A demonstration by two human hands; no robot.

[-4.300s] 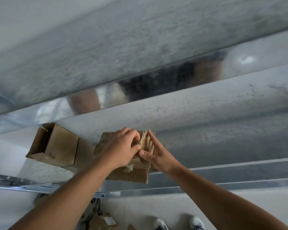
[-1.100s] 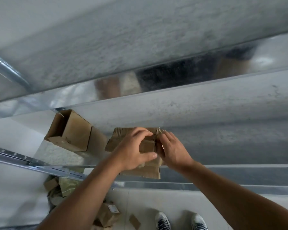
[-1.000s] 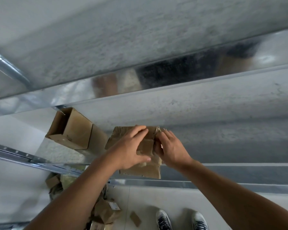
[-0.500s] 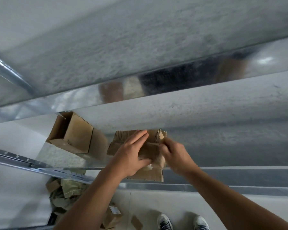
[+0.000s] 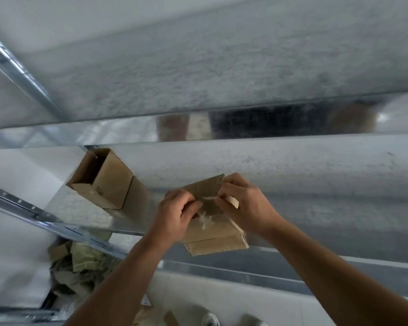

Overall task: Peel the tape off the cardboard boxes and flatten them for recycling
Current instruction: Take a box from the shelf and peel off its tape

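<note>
Left hand (image 5: 176, 214): fingers curled, thumb and forefinger pinching one end of a thin twisted strand of clear tape (image 5: 208, 198); right hand (image 5: 246, 205): fingers likewise curled, thumb and forefinger pinching the other end; the strand is drawn taut and roughly level between the two pinches, hands close together but not touching.

Below the strand a crumpled whitish wad of the same clear tape (image 5: 205, 220) sits on the upper face of the flattened brown cardboard box (image 5: 212, 234); the box lies under and between both hands. Long axis runs near to far: far corner points away and slightly right, past the right hand's fingertips; near end flap points toward the person and overhangs the front edge of the shelf. Broad face up, somewhat tilted; whether it rests on the shelf or is carried by the hands cannot be told, as the hands cover its edges.

Support: grey galvanised metal shelf (image 5: 304, 184), with a bright front rail (image 5: 257, 272).

To the left, well apart from the hands: open brown cardboard box (image 5: 108, 182), still in box form, standing on the shelf with its opening facing up and left.

Lower left, below shelf level: heap of crumpled brown cardboard scraps (image 5: 80, 262) on the floor.
</note>
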